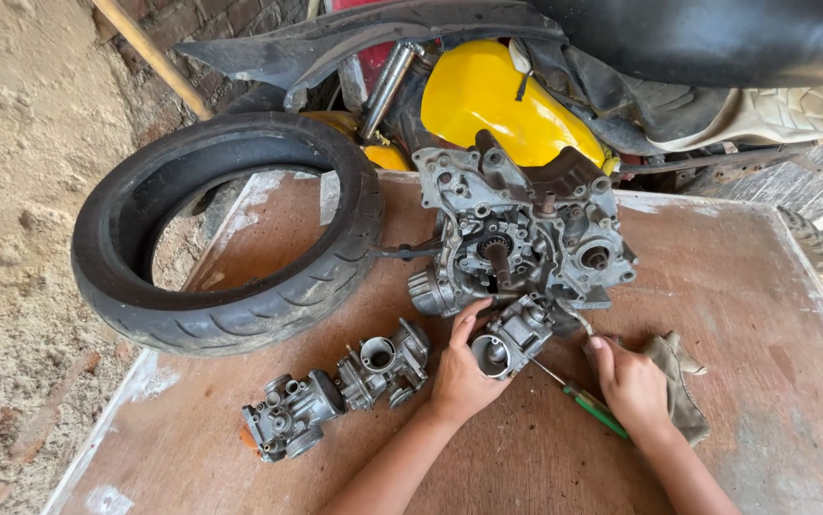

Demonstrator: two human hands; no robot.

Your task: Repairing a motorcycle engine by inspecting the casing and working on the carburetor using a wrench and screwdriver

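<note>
Lower centre of the frame: the left hand (459,377) wraps a carburettor (511,339) from its left side, grip closed on the body, thumb up along the open bore, which faces down-left. The carburettor lies on the table (736,286), touching the lower edge of the engine case (526,234) above it.

The right hand (631,381) sits just right of the carburettor, grip closed on a green-handled screwdriver (578,393). The shaft runs up-left from the handle toward the carburettor's underside; the tip is hidden, so contact cannot be confirmed. The carburettor thus lies up-left of the right hand, in line with the tool's long axis. The left hand is the nearer.

A rag (680,381) lies under and right of the right hand. Two further carburettors (335,401) lie at lower left, apart from both hands. A tyre (230,229) rests at upper left.
</note>
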